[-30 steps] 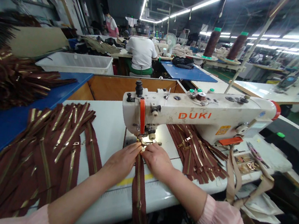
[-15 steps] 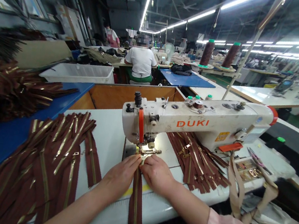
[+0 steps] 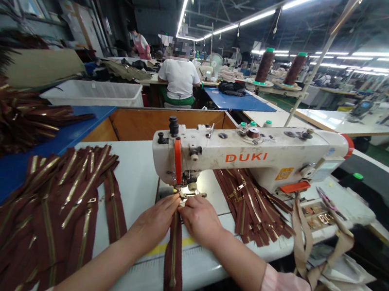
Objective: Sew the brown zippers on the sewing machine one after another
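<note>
A brown zipper (image 3: pixel 173 260) with gold teeth runs from under the needle area of a white sewing machine (image 3: pixel 211 153) and hangs over the table's front edge. My left hand (image 3: pixel 158 216) is closed on its upper end from the left, fingertips pressed together close to the presser foot. From the right, my right hand (image 3: pixel 202 219) pinches the same end with curled fingers. The fingertips and the zipper's top end partly hide each other. A metal guide plate (image 3: pixel 190 193) sits just beyond my fingers.
Many brown zippers (image 3: pixel 55 207) lie in a pile on the left, with another bunch (image 3: pixel 247 205) under the machine arm. A parts tray (image 3: pixel 321 216) and beige straps (image 3: pixel 302 231) are at right. Ahead, a person in white (image 3: pixel 179 78) sits near a white bin (image 3: pixel 99 93).
The whole view has shifted slightly, so things appear a little further left. Both hands stay on the zipper at the presser foot; the zipper's lower end hangs slightly differently.
</note>
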Demonstrator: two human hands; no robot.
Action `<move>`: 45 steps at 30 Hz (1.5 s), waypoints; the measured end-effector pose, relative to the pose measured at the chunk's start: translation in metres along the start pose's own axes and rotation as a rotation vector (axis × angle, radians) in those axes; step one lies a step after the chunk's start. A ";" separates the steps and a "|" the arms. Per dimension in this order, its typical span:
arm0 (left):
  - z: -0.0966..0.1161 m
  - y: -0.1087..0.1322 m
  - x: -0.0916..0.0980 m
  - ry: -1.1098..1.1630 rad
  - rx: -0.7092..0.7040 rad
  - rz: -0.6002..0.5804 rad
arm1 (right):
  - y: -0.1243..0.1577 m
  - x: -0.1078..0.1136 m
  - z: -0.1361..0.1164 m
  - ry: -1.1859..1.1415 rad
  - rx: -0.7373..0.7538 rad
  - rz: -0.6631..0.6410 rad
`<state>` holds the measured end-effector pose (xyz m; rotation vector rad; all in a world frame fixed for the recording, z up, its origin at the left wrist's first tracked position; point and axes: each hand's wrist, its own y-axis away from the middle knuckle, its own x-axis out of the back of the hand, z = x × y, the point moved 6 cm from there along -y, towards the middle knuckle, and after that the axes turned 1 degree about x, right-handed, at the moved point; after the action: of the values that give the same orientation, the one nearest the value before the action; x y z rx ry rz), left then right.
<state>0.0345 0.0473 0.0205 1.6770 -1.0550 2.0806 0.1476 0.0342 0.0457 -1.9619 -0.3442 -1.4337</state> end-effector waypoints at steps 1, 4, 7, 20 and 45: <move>-0.001 0.000 -0.001 0.000 -0.002 0.000 | 0.000 0.000 0.001 0.003 -0.004 -0.003; 0.000 0.000 -0.002 0.005 -0.023 0.014 | -0.001 0.000 0.002 0.005 -0.008 -0.001; 0.002 -0.001 -0.001 0.017 -0.023 0.039 | -0.001 0.001 0.002 0.004 -0.012 -0.004; 0.005 0.002 0.009 0.027 0.097 0.087 | 0.001 0.001 0.001 -0.028 0.010 0.010; 0.022 0.011 0.019 -0.019 0.085 0.062 | 0.008 0.005 0.004 -0.120 -0.063 0.052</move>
<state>0.0388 0.0204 0.0353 1.7280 -1.0509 2.1810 0.1570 0.0297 0.0469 -2.0980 -0.3026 -1.3119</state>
